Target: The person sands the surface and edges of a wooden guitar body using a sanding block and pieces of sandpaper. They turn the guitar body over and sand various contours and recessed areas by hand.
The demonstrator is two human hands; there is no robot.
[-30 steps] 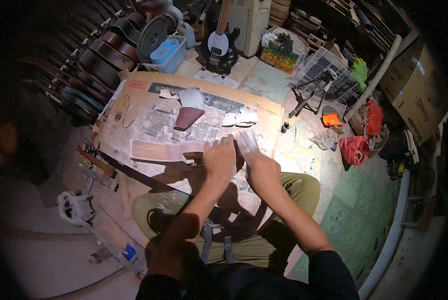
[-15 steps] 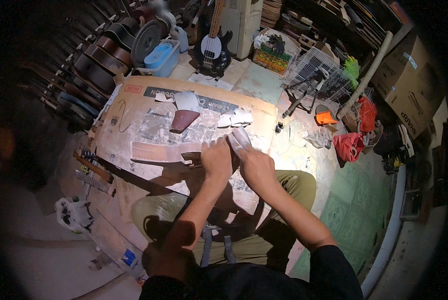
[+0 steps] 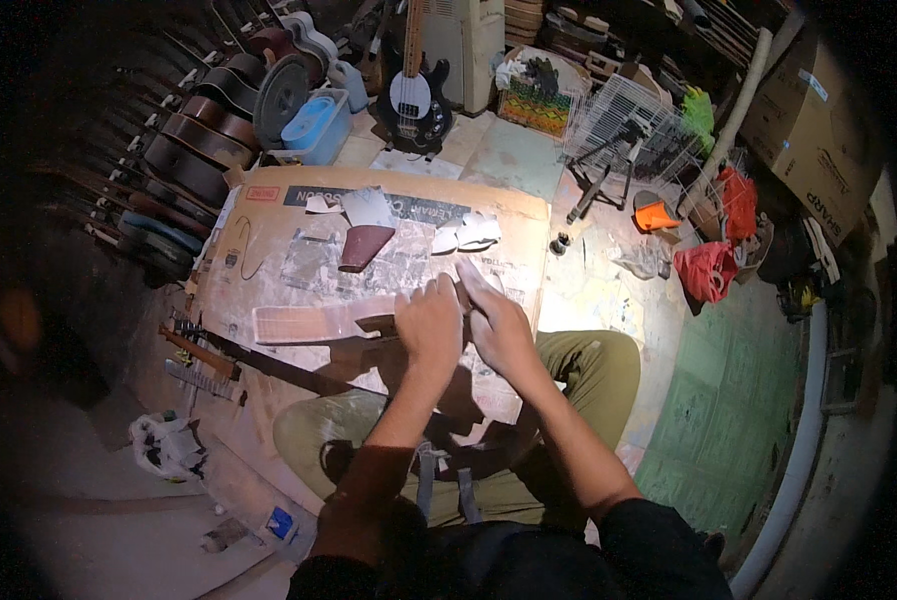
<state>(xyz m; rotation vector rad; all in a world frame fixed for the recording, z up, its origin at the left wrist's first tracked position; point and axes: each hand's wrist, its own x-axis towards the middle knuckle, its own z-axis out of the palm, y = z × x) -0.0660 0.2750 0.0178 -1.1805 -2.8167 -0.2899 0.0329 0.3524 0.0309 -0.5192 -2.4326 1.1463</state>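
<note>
A long pale wooden piece (image 3: 324,318), dusty and broad at its left end, lies across a cardboard sheet (image 3: 514,200) before my knees. My left hand (image 3: 430,325) is closed around its right part, knuckles up. Beside it, my right hand (image 3: 496,325) bears on the right end, its whitened fingers pressed together and pointing forward. Whatever lies under those fingers is hidden. Beyond my hands are a maroon piece of sandpaper (image 3: 367,249), a grey sheet (image 3: 370,208) and white torn paper pieces (image 3: 468,233).
Several guitars (image 3: 194,145) line the far left, near a plastic tub (image 3: 331,135) with blue things. A black bass guitar (image 3: 412,105) stands at the back. To the right are a wire rack (image 3: 619,115), a red bag (image 3: 707,272) and a large carton (image 3: 804,135).
The head view has shifted slightly. My right hand's fingers have moved a little against the wooden piece and look straighter. My left hand keeps its hold.
</note>
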